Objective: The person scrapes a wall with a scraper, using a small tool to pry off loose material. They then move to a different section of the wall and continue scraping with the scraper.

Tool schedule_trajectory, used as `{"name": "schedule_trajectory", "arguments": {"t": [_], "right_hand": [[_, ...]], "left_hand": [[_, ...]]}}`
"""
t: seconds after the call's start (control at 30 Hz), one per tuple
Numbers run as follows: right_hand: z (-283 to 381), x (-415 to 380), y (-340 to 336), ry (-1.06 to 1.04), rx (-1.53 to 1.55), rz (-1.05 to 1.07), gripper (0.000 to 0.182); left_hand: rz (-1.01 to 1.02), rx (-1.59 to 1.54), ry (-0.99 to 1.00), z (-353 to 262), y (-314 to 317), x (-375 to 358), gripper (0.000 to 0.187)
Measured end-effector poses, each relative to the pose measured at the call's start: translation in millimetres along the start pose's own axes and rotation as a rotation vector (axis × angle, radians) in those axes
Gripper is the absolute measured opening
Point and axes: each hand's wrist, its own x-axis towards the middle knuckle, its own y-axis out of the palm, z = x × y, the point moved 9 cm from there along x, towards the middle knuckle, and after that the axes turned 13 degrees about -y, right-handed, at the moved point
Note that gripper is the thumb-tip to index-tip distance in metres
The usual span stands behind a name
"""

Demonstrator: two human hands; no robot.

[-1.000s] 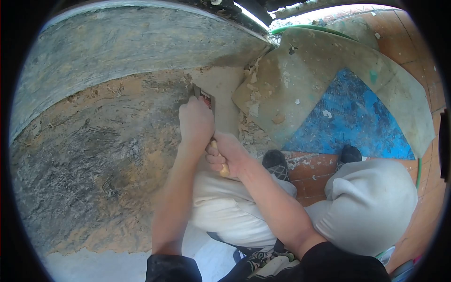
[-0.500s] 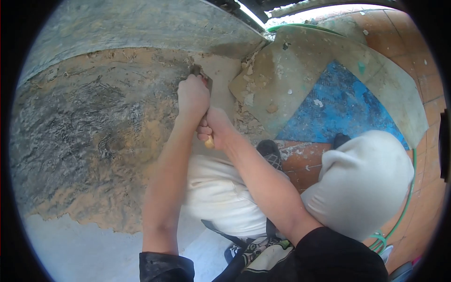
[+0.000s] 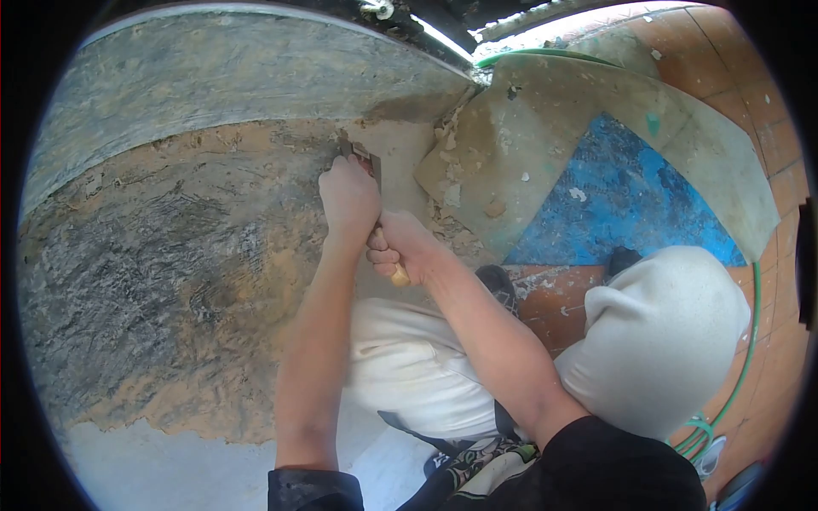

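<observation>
Head camera view: one broad, rough, brown-and-grey surface [image 3: 170,255] is filling the left side, with one grey-green band [image 3: 247,72] curving above it and one smooth pale area [image 3: 153,460] showing below. One orange tiled floor [image 3: 741,51] is running down the right side, and one tan sheet [image 3: 545,102] is lying over part of it. Two pale trouser legs [image 3: 665,332] are bending beneath the person, and one blue triangular patch [image 3: 626,204] is showing against the tan sheet. Two bare forearms [image 3: 490,341] are reaching forward from two black sleeves [image 3: 622,464]. One green hose [image 3: 753,341] is trailing down the right, looping near the bottom. Two dark-covered feet [image 3: 496,283] are showing beyond the legs, both partly hidden. Two hands are working close together, one ahead of the other. The left hand [image 3: 349,194] is closing over the front part of one tool [image 3: 376,167], its fingers mostly hidden. The right hand [image 3: 404,242] is wrapping its fingers shut around one light wooden handle [image 3: 400,274], whose end is sticking out below. The tool is sitting at the rough surface's upper right edge, its dark, flat blade pointing away from the person. Several small white flakes [image 3: 578,194] are dotting the sheet, patch and tiles.
</observation>
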Motion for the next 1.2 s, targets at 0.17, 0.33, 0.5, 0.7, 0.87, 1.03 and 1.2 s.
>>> {"name": "schedule_trajectory", "arguments": {"t": [0.17,0.33,0.5,0.7,0.87,1.03,1.2], "right_hand": [[12,8,4,-0.076,0.053,-0.029,0.034],[3,0,6,-0.049,0.124,-0.057,0.035],[-3,-4,6,-0.001,0.18,-0.049,0.034],[7,10,-7,-0.019,0.055,-0.081,0.033],[11,14,-10,-0.052,0.06,-0.083,0.033],[14,1,13,-0.073,0.106,-0.073,0.033],[19,1,9,-0.046,0.101,-0.046,0.033]], "left_hand": [[-0.012,-0.121,-0.101,8,3,14,0.03],[0.014,0.053,0.135,-9,5,8,0.03],[0.115,0.133,0.008,-3,8,2,0.02],[0.032,-0.016,-0.01,0,20,14,0.026],[0.004,-0.014,0.011,7,27,23,0.027],[-0.005,0.082,0.093,-12,-5,12,0.028],[0.02,0.08,0.038,-12,2,16,0.028]]}}
